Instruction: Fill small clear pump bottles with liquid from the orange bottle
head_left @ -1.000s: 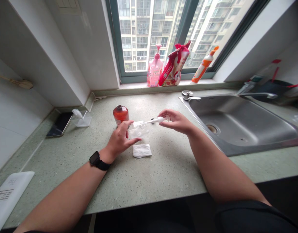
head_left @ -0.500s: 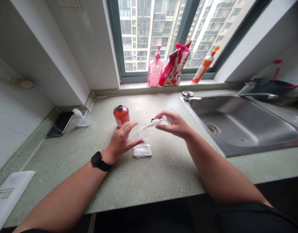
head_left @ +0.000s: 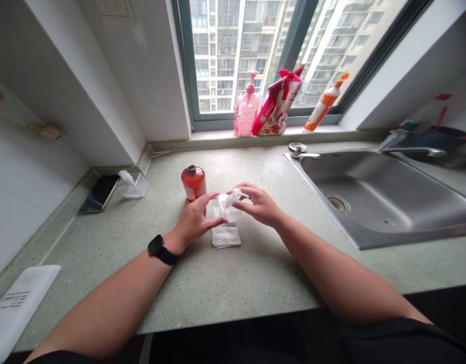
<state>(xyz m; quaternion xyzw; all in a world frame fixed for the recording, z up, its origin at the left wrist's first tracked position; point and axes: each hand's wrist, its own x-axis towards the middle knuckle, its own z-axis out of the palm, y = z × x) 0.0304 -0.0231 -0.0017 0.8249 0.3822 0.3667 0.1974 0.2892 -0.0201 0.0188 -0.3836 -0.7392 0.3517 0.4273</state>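
My left hand (head_left: 197, 218) curves its thumb and fingers around a small clear plastic bottle (head_left: 217, 210) standing on the counter. In my right hand (head_left: 257, 205) a white pump head (head_left: 236, 196) is pinched, right over the bottle's top. Whether the pump is seated on the neck is hard to make out. An open amber bottle (head_left: 194, 183) without a cap stands just behind my left fingers. Directly in front of the clear bottle lies a folded white tissue (head_left: 225, 236).
A phone (head_left: 99, 193) and another small clear pump bottle (head_left: 133, 185) are at the left by the wall. The steel sink (head_left: 395, 197) is on the right. A pink pump bottle (head_left: 247, 112), a red bag (head_left: 280, 103) and an orange-white bottle (head_left: 325, 105) stand on the windowsill.
My right hand has moved left with the pump head, which has gone from lying slanted beside the clear bottle to over its top. My left hand stays around the bottle.
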